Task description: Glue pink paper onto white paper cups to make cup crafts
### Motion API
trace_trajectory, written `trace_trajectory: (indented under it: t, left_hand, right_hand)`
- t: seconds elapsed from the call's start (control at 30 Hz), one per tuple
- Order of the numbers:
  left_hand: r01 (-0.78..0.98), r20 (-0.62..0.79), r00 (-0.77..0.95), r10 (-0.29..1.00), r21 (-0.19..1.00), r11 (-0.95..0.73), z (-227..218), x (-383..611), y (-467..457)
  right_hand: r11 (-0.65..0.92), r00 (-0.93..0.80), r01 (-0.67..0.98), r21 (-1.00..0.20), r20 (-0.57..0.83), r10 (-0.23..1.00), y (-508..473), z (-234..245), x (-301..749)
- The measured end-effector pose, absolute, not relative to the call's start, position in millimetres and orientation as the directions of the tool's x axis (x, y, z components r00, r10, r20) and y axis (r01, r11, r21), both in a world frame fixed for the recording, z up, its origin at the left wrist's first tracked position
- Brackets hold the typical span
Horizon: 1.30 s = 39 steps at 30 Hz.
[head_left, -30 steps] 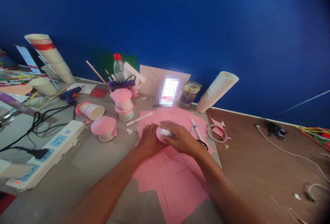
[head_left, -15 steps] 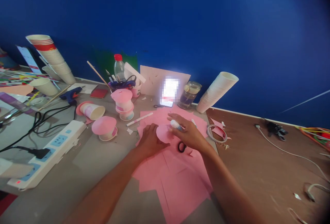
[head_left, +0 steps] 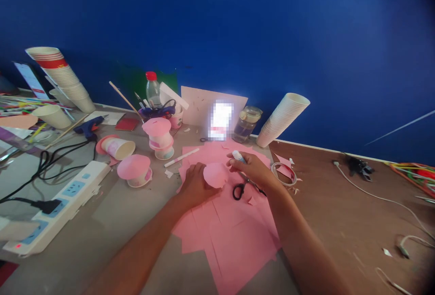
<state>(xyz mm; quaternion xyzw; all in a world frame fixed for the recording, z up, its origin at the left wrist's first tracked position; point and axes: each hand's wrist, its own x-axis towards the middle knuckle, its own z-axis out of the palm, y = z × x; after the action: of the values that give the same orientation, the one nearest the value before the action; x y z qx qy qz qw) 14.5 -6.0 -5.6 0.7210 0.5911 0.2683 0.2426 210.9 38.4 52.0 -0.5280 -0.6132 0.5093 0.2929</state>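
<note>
My left hand (head_left: 195,182) is closed on a round pink paper piece (head_left: 215,175), gripping it by its left and lower edge over a pile of pink paper sheets (head_left: 238,245). In my right hand (head_left: 257,169) is a glue stick (head_left: 239,156) with a white end and a bluish body, held just to the upper right of the round piece and apart from it. Black-handled scissors (head_left: 238,191) lie on the sheets below my right hand, which partly covers them. A white-and-pink pen-like stick (head_left: 181,157) rests left of the pile.
Paper cups with pink paper tops (head_left: 133,168) stand at the left, near a power strip (head_left: 57,209) and a glue gun (head_left: 90,126). Behind are a lit phone (head_left: 220,120), a lidded jar (head_left: 246,125) and stacked cups (head_left: 283,118). A tape roll (head_left: 283,175) lies right.
My right hand has drawn the glue stick off the round pink paper, up and to the right. More of the scissors shows now. My left hand keeps its hold; the view has shifted slightly.
</note>
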Motion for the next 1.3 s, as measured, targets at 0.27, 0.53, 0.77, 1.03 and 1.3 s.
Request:
trace_trajectory:
  t: [0.27, 0.53, 0.77, 1.03, 1.3]
  left_hand:
    - [0.717, 0.104, 0.16, 0.982, 0.671, -0.188, -3, 15, -7]
    - [0.714, 0.09, 0.147, 0.985, 0.679, -0.168, -4, 15, -6]
    - [0.734, 0.149, 0.142, 0.979, 0.648, -0.205, -9, 16, -6]
    - [0.731, 0.169, 0.148, 0.974, 0.645, -0.223, -13, 16, -5]
    - [0.73, 0.158, 0.151, 0.976, 0.648, -0.218, -15, 15, -3]
  right_hand:
    - [-0.311, -0.401, 0.131, -0.941, -0.338, 0.851, 44, 30, 213]
    - [-0.423, -0.382, -0.125, -0.897, -0.35, 0.855, 41, 21, 213]
    - [-0.472, -0.355, -0.368, -0.801, -0.349, 0.868, 7, 21, 204]
    - [-0.536, -0.35, -0.419, -0.733, -0.414, 0.84, -24, 19, 194]
    - [-0.466, -0.241, -0.425, -0.776, -0.399, 0.885, -25, 20, 183]
